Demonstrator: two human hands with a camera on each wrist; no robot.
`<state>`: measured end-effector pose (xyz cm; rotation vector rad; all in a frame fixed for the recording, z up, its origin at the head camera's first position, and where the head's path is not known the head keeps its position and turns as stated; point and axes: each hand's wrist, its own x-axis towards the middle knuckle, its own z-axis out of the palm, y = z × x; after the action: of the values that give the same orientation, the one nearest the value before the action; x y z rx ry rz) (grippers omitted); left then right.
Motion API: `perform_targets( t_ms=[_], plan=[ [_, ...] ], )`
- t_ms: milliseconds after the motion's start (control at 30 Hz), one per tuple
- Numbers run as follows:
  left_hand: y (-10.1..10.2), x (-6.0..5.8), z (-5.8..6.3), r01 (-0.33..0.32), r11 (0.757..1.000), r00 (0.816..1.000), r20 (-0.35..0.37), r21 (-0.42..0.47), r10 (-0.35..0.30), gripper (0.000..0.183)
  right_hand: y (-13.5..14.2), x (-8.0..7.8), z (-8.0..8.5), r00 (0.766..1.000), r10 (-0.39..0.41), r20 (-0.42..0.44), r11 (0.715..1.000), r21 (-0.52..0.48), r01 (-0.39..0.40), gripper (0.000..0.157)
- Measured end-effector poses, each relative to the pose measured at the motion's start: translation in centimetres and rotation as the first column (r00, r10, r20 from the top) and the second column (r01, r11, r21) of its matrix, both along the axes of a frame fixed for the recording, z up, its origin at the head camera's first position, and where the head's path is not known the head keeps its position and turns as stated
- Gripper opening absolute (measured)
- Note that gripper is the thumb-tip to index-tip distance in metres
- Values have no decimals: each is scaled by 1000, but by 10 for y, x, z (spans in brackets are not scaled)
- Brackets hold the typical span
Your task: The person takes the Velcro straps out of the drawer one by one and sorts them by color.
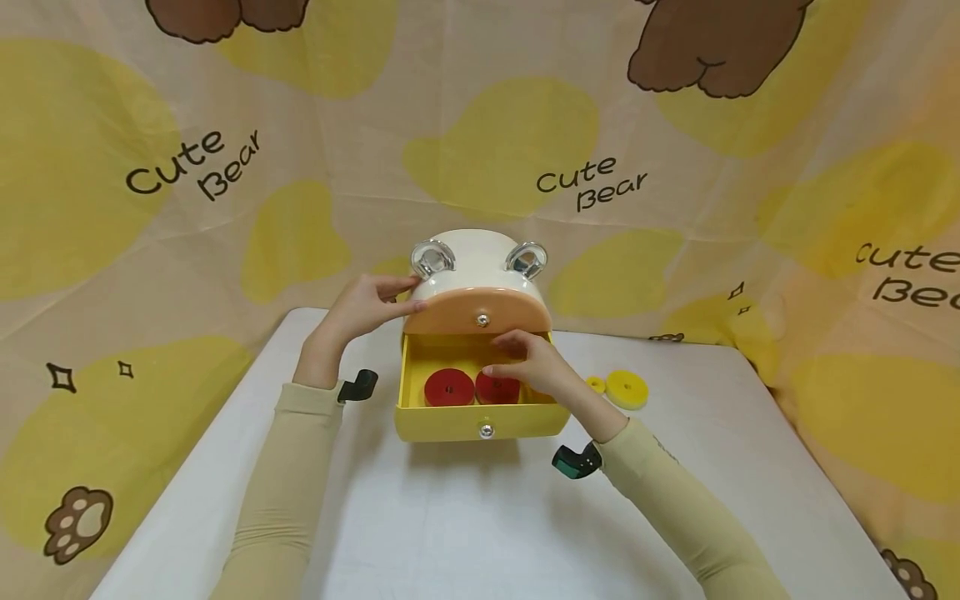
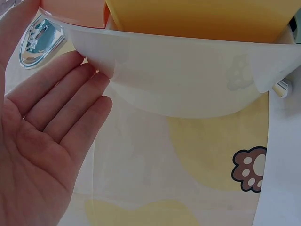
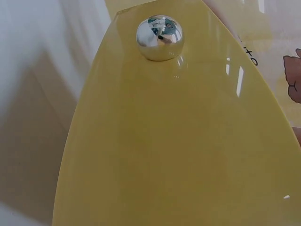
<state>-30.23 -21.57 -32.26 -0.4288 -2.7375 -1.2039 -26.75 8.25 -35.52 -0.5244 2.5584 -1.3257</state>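
Note:
A small animal-faced drawer box with a white top [image 1: 476,257], silver ears and an orange upper drawer [image 1: 495,310] stands on the table. Its yellow lower drawer [image 1: 442,423] is pulled out, with a silver knob [image 3: 160,37] on its front. Two red discs, one on the left [image 1: 449,388] and one on the right [image 1: 498,388], lie side by side inside. My left hand [image 1: 363,308] rests against the box's left side, fingers fairly straight, thumb near the orange front. Over the drawer, my right hand [image 1: 536,367] has thumb and fingers apart, the thumb over the right disc; contact is unclear.
To the right of the box, a large yellow disc [image 1: 627,390] and a small yellow ring [image 1: 596,384] lie on the white table [image 1: 465,525]. A patterned cloth [image 1: 480,142] hangs close behind the box.

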Motion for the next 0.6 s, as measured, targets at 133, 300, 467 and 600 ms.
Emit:
perform_targets(
  t_ms=[133, 300, 467, 600],
  plan=[
    [0, 1, 1, -3, 1000, 1000, 6, 2, 3, 66, -2, 0, -1, 999, 9, 39, 1000, 16, -9, 51],
    [0, 1, 1, -11, 1000, 1000, 8, 4, 11, 66, -4, 1, 0, 995, 2, 95, 997, 75, -9, 53],
    [1, 0, 0, -9, 1000, 1000, 7, 3, 9, 67, -5, 3, 0, 994, 21, 111, 991, 132, -35, 57],
    [1, 0, 1, -10, 1000, 1000, 9, 3, 10, 67, -5, 3, -1, 995, 28, 100, 988, 150, -43, 60]
  ],
)
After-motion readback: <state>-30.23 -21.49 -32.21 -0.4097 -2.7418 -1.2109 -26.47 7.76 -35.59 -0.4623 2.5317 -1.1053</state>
